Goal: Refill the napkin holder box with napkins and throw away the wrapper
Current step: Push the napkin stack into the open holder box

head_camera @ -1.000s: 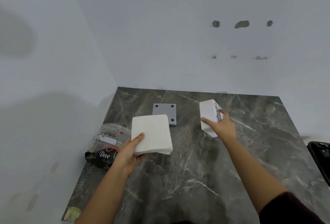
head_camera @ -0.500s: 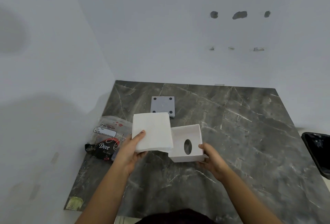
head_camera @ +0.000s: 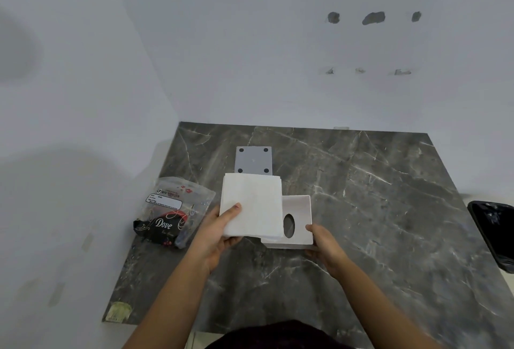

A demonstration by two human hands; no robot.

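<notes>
Napkins about to go into the box, and they could slip or bend.

The left hand is closed on the napkin stack, thumb on top; the right hand grips the white box on the bench. The stack half covers the box, so a floppy edge may catch its wall and crumple. I cannot tell what is inside the box. Left of the left hand lies the clear wrapper, looking empty, on a dark Dove pack. Far right of the right hand stands the black bin.

The napkin stack overlaps the napkin holder box's left part. The wrapper lies left of the box on the desk; a plate lies behind it.
</notes>
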